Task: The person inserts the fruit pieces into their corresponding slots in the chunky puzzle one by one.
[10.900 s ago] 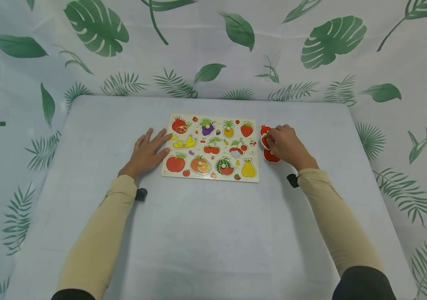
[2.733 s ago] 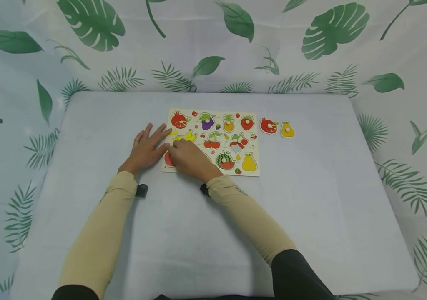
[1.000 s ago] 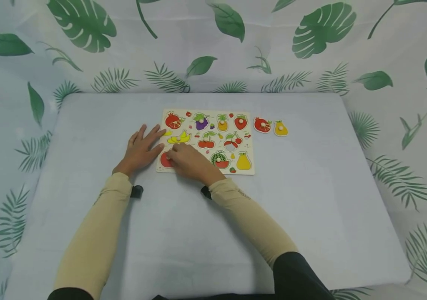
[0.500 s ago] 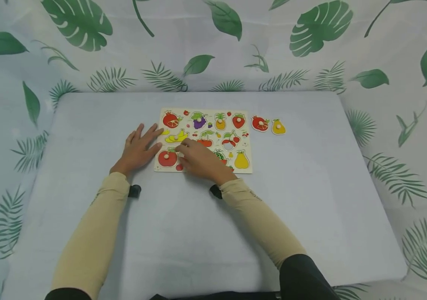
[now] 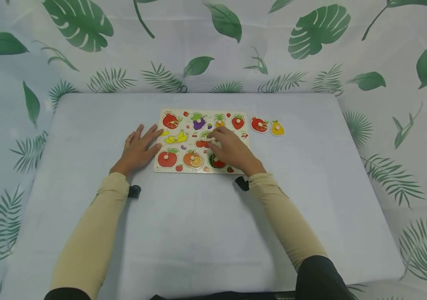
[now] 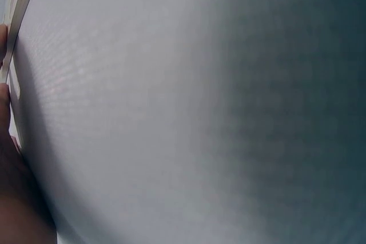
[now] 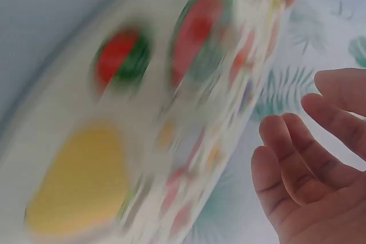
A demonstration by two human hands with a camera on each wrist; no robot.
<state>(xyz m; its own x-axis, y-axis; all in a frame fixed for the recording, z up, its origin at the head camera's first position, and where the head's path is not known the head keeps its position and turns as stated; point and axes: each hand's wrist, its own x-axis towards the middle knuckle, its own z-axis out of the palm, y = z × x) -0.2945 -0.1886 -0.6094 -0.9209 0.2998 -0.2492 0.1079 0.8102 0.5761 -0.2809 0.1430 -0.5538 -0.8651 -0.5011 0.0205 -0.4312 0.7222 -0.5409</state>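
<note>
A cream wooden fruit puzzle board [image 5: 161, 169] lies on the white table. My left hand [image 5: 138, 151] rests at its left edge, fingers spread and fingertips over the rim. My right hand [image 5: 232, 150] hangs over the board's right half with nothing in it; the right wrist view shows its fingers loosely bent and apart. It hides the board's lower right corner in the head view. A knobbed red apple piece [image 5: 167, 159] sits in the lower left slot, beside a knobbed orange piece [image 5: 192, 159]. The watermelon piece [image 7: 200, 35] and a flat yellow pear picture [image 7: 83, 178] show blurred in the right wrist view.
Right of the board lie two loose knobbed pieces, a pomegranate [image 5: 259, 125] and a pear [image 5: 277, 128]. A leaf-printed cloth [image 5: 213, 46] hangs behind the table [image 5: 191, 233]. The left wrist view holds mostly tabletop.
My right hand has let go of the apple piece in its slot and moved right across the board. Earlier, the apple lay among loose pieces and the strawberry slot had no knob. My left hand has stayed put.
</note>
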